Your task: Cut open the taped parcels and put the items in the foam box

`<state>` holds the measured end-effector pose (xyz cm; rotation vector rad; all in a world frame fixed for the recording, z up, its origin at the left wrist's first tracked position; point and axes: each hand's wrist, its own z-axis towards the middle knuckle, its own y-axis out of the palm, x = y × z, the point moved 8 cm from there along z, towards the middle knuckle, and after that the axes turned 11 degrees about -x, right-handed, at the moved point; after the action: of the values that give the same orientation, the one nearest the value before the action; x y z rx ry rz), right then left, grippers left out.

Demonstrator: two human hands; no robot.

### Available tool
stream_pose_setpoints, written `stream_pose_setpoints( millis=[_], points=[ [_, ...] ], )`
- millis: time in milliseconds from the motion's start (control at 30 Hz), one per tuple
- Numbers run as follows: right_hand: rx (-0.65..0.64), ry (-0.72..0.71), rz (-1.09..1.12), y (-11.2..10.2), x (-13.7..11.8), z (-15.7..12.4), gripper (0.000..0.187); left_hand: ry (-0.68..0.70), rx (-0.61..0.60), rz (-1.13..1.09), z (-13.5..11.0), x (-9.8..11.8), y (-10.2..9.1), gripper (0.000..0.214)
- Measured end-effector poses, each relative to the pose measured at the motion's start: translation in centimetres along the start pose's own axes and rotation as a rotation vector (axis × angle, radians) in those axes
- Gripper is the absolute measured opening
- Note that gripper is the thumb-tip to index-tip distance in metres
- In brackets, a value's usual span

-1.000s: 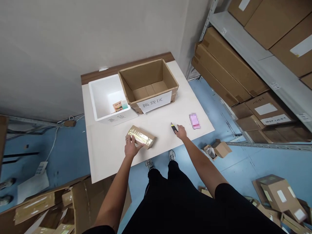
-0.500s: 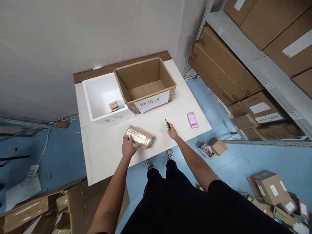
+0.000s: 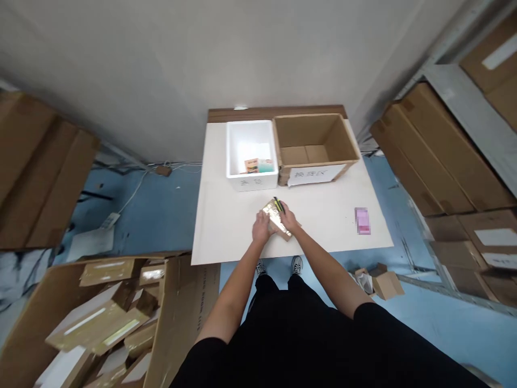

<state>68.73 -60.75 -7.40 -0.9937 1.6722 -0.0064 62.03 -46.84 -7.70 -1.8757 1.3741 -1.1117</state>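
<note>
A small taped cardboard parcel (image 3: 276, 220) lies near the front edge of the white table (image 3: 226, 226). My left hand (image 3: 260, 227) grips its left end, fingers closed on it. My right hand (image 3: 289, 217) is closed round a black and yellow utility knife (image 3: 277, 204), whose tip rests over the top of the parcel.
At the back of the table stand a white foam box (image 3: 251, 152) with small packets inside and an open cardboard box (image 3: 315, 144) with a label. A pink item (image 3: 362, 220) lies at the right. A large carton of parcels (image 3: 97, 318) sits on the floor at left; shelves of boxes (image 3: 444, 156) at right.
My right hand picked the knife up from the table and brought it left onto the parcel. My left hand kept hold of the parcel. The view swung left.
</note>
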Motion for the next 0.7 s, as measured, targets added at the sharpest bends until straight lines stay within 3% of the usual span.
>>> stream_pose_setpoints(
  millis=[67,267,700],
  points=[
    [0.001,0.051,-0.047,-0.4,0.1,-0.2,0.066,-0.008,-0.036,-0.031,0.2,0.1,0.1,0.101],
    [-0.065,-0.059,-0.291,-0.3,-2.8,-0.9,0.068,-0.051,-0.094,-0.095,0.1,-0.1,0.3,0.104],
    [-0.132,0.02,-0.45,0.7,-2.3,-1.3,0.062,-0.084,-0.109,-0.091,0.1,-0.1,0.2,0.103]
  ],
)
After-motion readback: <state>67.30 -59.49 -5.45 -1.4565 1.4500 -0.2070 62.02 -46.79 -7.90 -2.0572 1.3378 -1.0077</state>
